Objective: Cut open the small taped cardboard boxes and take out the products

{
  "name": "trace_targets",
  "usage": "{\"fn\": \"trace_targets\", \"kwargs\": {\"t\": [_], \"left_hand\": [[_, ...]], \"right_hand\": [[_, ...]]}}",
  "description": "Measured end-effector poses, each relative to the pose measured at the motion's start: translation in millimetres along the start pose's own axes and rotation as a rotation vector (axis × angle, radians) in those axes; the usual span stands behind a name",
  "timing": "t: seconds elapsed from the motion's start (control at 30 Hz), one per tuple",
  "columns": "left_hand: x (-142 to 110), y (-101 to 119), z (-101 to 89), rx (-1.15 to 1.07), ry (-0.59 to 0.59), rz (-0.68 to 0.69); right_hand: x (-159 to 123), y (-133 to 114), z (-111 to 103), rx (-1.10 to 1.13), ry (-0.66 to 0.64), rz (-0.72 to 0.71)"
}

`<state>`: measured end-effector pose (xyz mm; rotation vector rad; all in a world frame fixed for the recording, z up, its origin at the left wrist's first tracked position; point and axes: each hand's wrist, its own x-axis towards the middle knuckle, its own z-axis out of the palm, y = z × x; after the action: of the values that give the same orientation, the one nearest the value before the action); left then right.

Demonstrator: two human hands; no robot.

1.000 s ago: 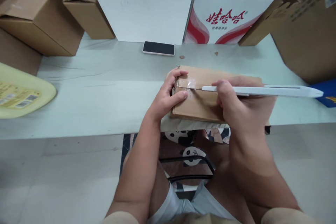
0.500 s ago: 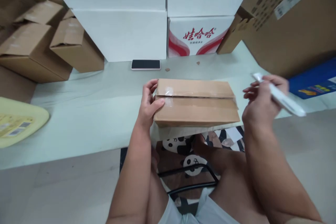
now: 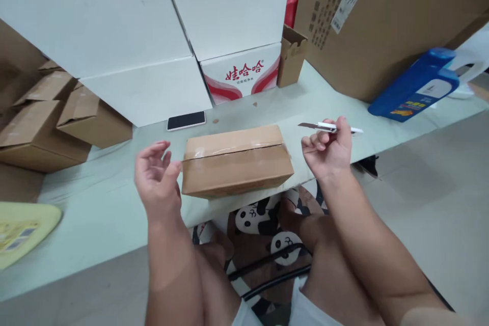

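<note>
A brown cardboard box (image 3: 237,173) lies near the front edge of the table, with clear tape across its top seam. My left hand (image 3: 158,175) is just off the box's left end, fingers apart and curved, holding nothing. In my right hand (image 3: 328,147) is a white utility knife (image 3: 331,127), its dark blade out and pointing left. That hand is raised to the right of the box, apart from it.
Behind the box lie a phone (image 3: 186,120) and small cardboard scraps. White cartons (image 3: 145,91) stand along the back. Brown boxes (image 3: 91,117) and a yellow jug (image 3: 26,232) are at left; a blue bottle (image 3: 416,86) and a large carton (image 3: 382,25) are at right.
My left hand has let go of the box and moved left. The knife has turned in my right hand, and its blade now shows. The view has swung to the right.
</note>
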<state>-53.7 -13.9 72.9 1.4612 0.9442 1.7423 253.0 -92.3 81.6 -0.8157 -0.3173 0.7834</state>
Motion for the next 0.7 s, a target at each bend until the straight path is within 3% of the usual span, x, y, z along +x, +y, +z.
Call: {"fn": "trace_targets", "kwargs": {"t": [0.07,0.17,0.27,0.37,0.5,0.7], "left_hand": [[-13,25,12.0,0.020,-0.042,0.193],[-41,54,35.3,0.082,-0.236,0.385],[-65,64,54.5,0.009,-0.386,0.326],[-76,62,62.5,-0.068,-0.434,0.193],[-77,60,61.0,-0.015,-0.371,0.068],[-71,59,57.3,-0.027,-0.252,0.056]], "right_hand": [[-13,-4,5,-0.077,-0.097,-0.047],[-40,-8,17,-0.206,-0.227,-0.113],[-68,-6,30,-0.224,-0.326,-0.142],[-84,0,41,-0.185,-0.366,-0.113],[-87,10,47,-0.218,-0.400,-0.084],[-86,22,50,-0.221,-0.417,-0.073]]}}
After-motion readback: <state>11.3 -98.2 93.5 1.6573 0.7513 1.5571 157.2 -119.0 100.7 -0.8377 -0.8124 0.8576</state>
